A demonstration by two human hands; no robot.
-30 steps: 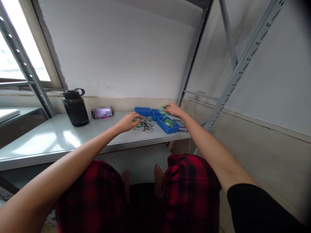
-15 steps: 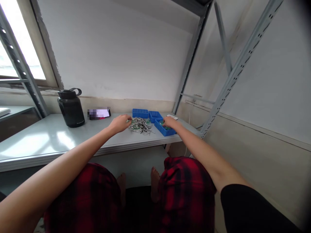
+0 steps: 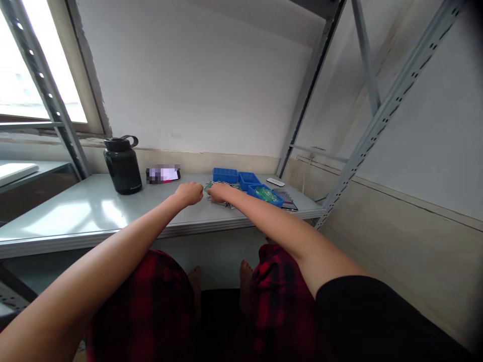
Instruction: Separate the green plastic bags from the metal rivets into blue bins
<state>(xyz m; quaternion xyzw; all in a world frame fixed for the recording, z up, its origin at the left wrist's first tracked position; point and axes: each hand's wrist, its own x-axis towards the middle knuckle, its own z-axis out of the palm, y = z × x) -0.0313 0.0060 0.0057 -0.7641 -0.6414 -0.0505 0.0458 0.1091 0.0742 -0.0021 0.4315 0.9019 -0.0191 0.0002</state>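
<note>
My left hand (image 3: 190, 193) is just above the table, its fingers curled closed. Close beside it my right hand (image 3: 220, 191) is closed too, in front of a pile of thin silvery metal pins (image 3: 227, 205) that it partly covers. What the fingers of either hand hold is too small and hidden to make out. A bit of green shows between the two hands. To the right of the pile, a blue bin (image 3: 278, 202) contains green, shiny pieces (image 3: 266, 194), perhaps plastic bags.
Two more blue bins, a divided one (image 3: 225, 175) and a smaller one (image 3: 248, 179), stand behind the pile. A black bottle (image 3: 123, 167) and a lit phone (image 3: 166, 174) are at left. A white flat object (image 3: 275, 182) lies at right, by the shelf post (image 3: 302, 100).
My right hand has left the green pieces in the blue bin and moved left to my left hand, over the pins. The left hand's fingers have curled in. The view has shifted slightly.
</note>
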